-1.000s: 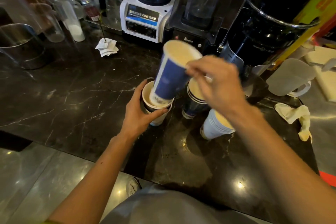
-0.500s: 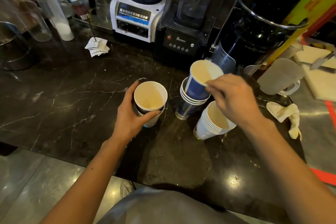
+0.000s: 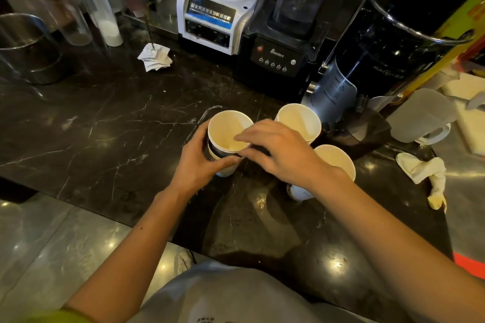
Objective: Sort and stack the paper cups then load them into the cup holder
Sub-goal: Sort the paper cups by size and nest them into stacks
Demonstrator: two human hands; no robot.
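Observation:
Three stacks of paper cups stand on the dark marble counter (image 3: 105, 118). My left hand (image 3: 199, 165) wraps around the left stack (image 3: 225, 126) from the near side; its top cup has a dark wall and sits in a white cup. My right hand (image 3: 280, 152) reaches across from the right and pinches that top cup's rim, index finger inside, thumb outside. A second stack (image 3: 299, 119) stands behind my right hand. A white third stack (image 3: 337, 158) leans by my right wrist, partly hidden by it.
Two blenders (image 3: 217, 10) (image 3: 283, 42) and a large black machine (image 3: 388, 42) line the back. A frosted jug (image 3: 420, 115) and crumpled cloth (image 3: 425, 170) lie right. A steel pot (image 3: 26, 47), clear tumblers (image 3: 105, 8) and folded paper packets (image 3: 154, 57) sit back left.
My right hand carried a blue cup away from the left stack to the second stack, let it go, and came back to pinch the left stack's top rim. The camera moved closer.

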